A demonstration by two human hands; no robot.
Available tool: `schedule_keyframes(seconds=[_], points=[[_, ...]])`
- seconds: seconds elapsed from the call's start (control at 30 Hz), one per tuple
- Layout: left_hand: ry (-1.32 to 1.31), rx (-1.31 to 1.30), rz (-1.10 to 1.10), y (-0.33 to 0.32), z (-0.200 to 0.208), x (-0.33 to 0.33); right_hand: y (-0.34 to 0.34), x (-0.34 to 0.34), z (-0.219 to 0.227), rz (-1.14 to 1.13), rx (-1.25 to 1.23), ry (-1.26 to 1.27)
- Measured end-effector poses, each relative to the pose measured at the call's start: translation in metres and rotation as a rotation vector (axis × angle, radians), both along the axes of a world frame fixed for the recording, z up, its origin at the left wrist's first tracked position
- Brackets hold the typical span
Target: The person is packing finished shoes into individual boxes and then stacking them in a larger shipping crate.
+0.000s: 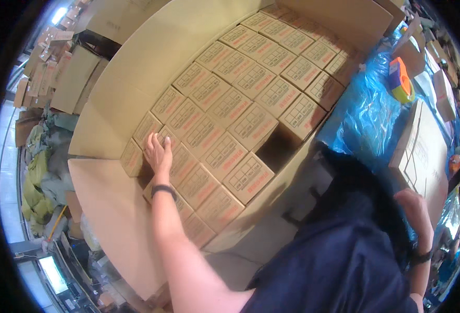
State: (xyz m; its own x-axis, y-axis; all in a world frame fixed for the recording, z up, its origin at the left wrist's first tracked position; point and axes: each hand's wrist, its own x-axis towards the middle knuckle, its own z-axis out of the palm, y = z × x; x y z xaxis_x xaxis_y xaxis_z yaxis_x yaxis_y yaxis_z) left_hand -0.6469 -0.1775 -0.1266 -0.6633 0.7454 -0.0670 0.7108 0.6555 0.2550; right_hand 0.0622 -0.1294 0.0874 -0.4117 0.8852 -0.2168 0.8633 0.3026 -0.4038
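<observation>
A large open carton (110,99) holds rows of small brown cardboard boxes (222,156), their tops printed in black and red. My left hand (158,154) reaches in at the carton's left side, a dark band on its wrist. Its fingers are apart and rest on the tops of the small boxes there, beside a dark gap. On the right, my right hand (416,213) hangs close to a flat cardboard box (420,148). The fingers of that hand are bent and partly hidden, so whether they hold anything does not show.
A dark empty slot (279,148) breaks the rows near the carton's right wall. Beyond that wall lie blue plastic film (368,104) and an orange and purple tape dispenser (401,81). Folded cardboard (76,78) and green sacks (36,182) are piled on the left, above a lit screen (53,274).
</observation>
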Motion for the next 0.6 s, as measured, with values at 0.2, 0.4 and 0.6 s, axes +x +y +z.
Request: schedule_keyframes(seconds=[0.2,0.4,0.6], points=[[0.156,-0.061,0.001,0.007,0.004,-0.004,0.004,0.007,0.000,-0.036,-0.084,-0.009],[0.060,-0.155,-0.090,0.008,-0.001,0.022,0.016,0.000,0.007,-0.044,-0.001,0.095],[-0.082,-0.480,-0.146,0.038,0.063,-0.003,-0.003,0.070,0.015,-0.095,0.034,0.269]])
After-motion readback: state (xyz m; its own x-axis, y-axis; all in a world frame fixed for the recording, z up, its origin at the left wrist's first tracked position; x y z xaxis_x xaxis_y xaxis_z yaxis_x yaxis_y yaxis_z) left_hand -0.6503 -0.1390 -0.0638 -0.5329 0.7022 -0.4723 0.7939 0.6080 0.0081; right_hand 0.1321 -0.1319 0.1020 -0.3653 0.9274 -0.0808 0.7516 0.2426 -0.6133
